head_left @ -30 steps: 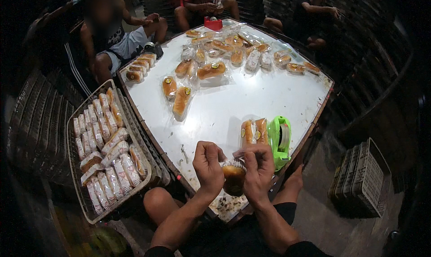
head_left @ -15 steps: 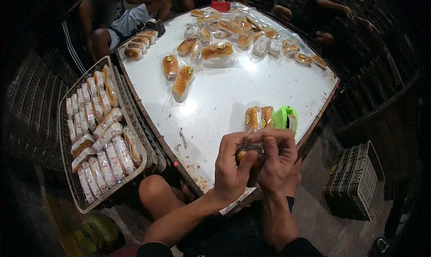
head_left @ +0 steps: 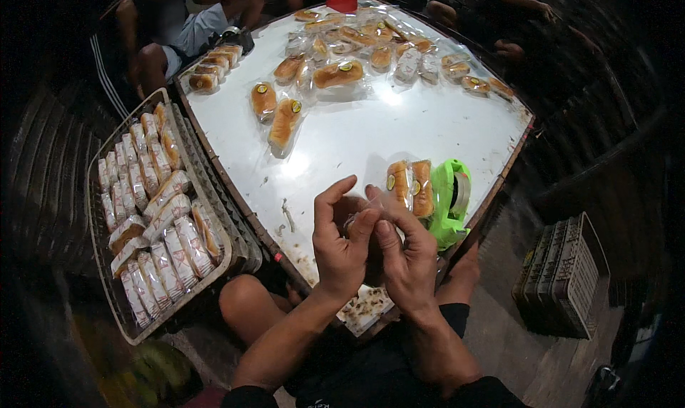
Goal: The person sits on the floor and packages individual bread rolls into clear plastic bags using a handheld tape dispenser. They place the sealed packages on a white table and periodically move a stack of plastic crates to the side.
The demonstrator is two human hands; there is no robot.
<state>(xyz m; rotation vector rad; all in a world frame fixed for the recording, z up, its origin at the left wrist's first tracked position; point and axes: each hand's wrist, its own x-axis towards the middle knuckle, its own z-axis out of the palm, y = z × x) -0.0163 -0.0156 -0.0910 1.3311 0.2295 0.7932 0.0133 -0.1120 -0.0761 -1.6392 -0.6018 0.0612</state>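
Note:
My left hand [head_left: 344, 244] and my right hand [head_left: 404, 255] are pressed together over the near edge of the white table [head_left: 371, 133]. Both pinch the clear plastic wrap [head_left: 358, 212] of a bread roll, and the roll itself is mostly hidden behind my fingers. Just beyond my right hand lie two wrapped bread rolls [head_left: 410, 187] in clear bags. A bright green tape dispenser [head_left: 451, 202] stands to their right at the table's edge.
A wire basket [head_left: 114, 294] full of wrapped rolls sits on my left. Several more wrapped rolls [head_left: 342, 73] lie across the far half of the table. Other people sit at the far side. A stack of wire trays [head_left: 560, 279] stands at my right.
My hands dropped from holding the roll up in view and closed around it. The head view moved nearer to the table.

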